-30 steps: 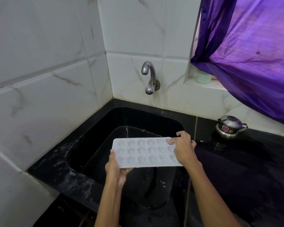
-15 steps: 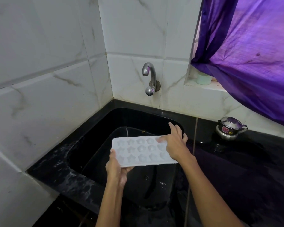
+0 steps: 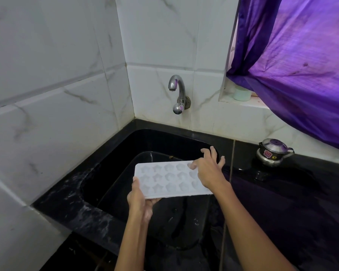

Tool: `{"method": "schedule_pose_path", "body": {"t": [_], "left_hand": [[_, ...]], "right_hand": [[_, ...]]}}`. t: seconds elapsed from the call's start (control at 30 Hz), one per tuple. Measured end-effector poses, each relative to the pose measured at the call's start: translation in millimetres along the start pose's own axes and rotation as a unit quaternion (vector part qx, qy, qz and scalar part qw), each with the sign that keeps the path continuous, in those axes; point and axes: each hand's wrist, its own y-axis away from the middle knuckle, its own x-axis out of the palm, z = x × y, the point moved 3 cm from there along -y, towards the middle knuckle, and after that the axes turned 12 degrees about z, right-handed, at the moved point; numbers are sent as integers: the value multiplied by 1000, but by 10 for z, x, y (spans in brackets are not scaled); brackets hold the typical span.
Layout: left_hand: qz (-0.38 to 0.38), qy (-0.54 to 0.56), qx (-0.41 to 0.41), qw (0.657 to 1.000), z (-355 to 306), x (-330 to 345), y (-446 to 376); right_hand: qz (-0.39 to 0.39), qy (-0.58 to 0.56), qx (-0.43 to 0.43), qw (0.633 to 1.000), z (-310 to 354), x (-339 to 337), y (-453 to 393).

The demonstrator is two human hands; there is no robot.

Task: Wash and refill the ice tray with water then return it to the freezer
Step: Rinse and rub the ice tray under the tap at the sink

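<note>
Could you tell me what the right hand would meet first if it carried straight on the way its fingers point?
Probably the sink's far rim, then the tiled wall right of the tap; depth is unclear. The right hand is above the ice tray.

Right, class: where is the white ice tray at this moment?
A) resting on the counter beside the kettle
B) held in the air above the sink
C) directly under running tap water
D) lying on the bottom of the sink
B: the left hand holds the ice tray by its near corner above the black sink, and the tap shows no stream.

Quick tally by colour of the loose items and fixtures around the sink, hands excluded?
White: 1, ice tray
Silver: 2, tap, small metal pot
Purple: 1, curtain
Pale green: 1, container on the sill
Black: 1, sink
Total: 6
</note>
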Motion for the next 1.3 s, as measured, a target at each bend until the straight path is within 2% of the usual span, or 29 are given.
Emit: {"method": "schedule_pose_path", "body": {"t": [1.3], "left_hand": [[-4,-9,-1,1000,-2,-14,46]], "right_hand": [[27,6,4,1000,74,59,27]]}}
